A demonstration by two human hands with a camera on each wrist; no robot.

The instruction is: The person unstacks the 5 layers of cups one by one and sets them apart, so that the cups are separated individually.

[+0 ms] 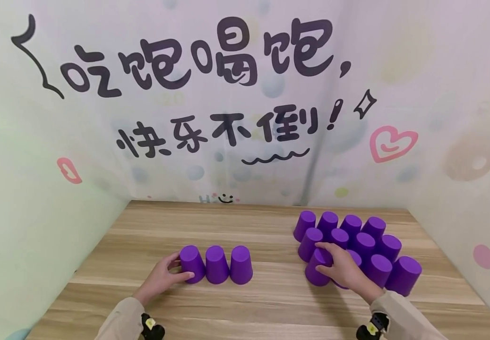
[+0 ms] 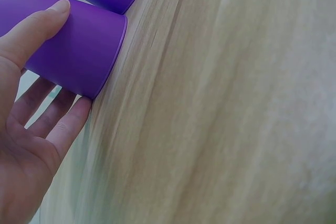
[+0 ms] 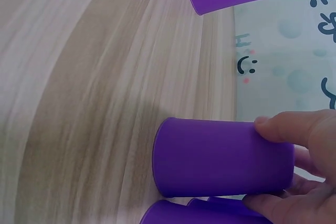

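Observation:
Three upside-down purple cups stand in a short row on the left half of the table. My left hand [image 1: 163, 277] holds the leftmost cup [image 1: 192, 264] from its left side. In the left wrist view the thumb [image 2: 44, 27] lies along that cup's wall [image 2: 79, 45], with the fingers on its other side. The middle cup [image 1: 217, 265] and the right cup [image 1: 241, 265] stand beside it. Over on the right, my right hand [image 1: 343, 268] grips the front-left cup [image 1: 316, 273] of a larger group near its top. Thumb and fingertips are around that upside-down purple cup [image 3: 223, 156] in the right wrist view.
Several more upside-down purple cups [image 1: 364, 245] stand in close rows behind and right of my right hand. The wood-grain table [image 1: 270, 311] ends at a printed backdrop [image 1: 210, 179] with large lettering, and pale walls flank both sides.

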